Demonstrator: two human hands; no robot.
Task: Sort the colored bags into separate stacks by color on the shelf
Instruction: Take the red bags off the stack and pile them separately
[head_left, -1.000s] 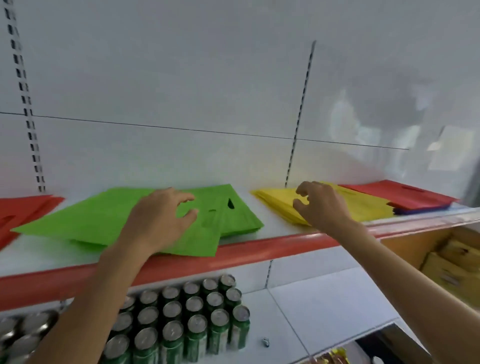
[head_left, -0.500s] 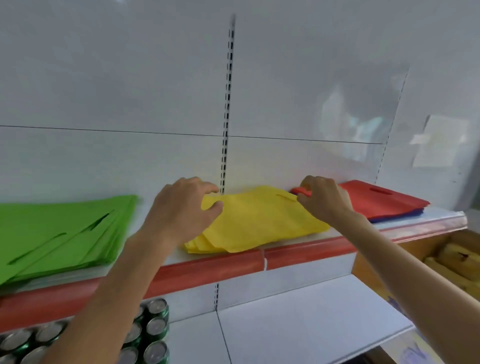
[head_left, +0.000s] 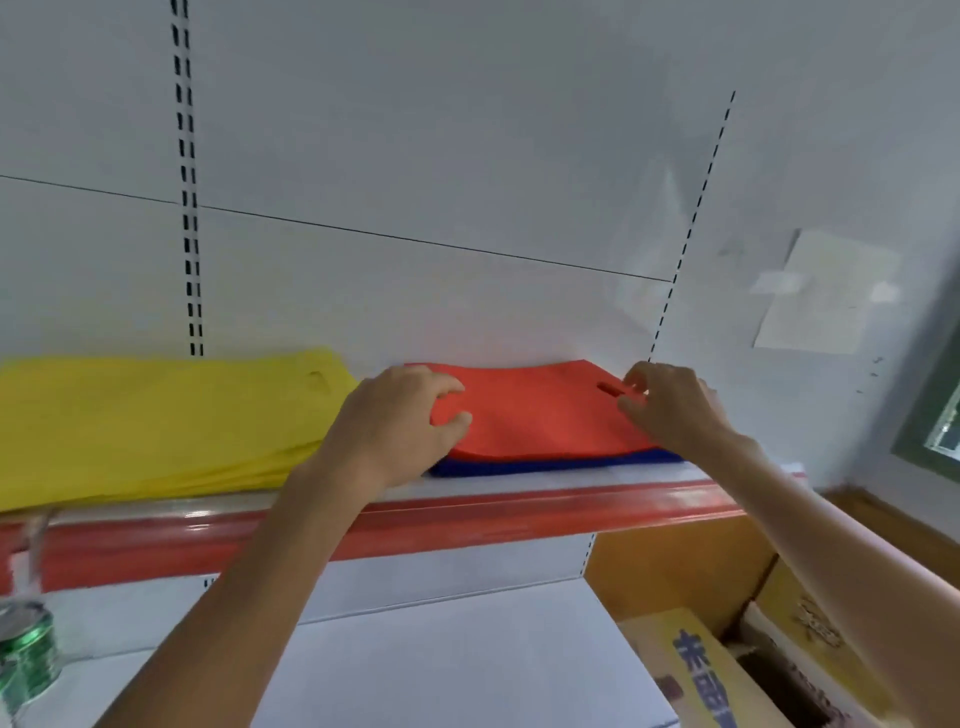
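Observation:
A stack of red bags (head_left: 540, 410) lies on top of blue bags (head_left: 545, 464) on the shelf (head_left: 519, 514), which has a red front edge. My left hand (head_left: 400, 421) grips the red stack's left edge, fingers on top and thumb at the side. At the stack's right end my right hand (head_left: 670, 410) pinches the red bags beside the handle slot. To the left lies a stack of yellow bags (head_left: 156, 415), apart from both hands. Only a thin front strip of the blue bags shows.
A green can (head_left: 26, 654) stands on the white lower shelf (head_left: 441, 654) at the far left. Open cardboard boxes (head_left: 691, 670) sit at the lower right. The white back panel carries a taped paper sheet (head_left: 826, 291).
The view has swung right, past the green bags and then the yellow ones. Both hands have moved from the yellow stack to the two ends of the red stack.

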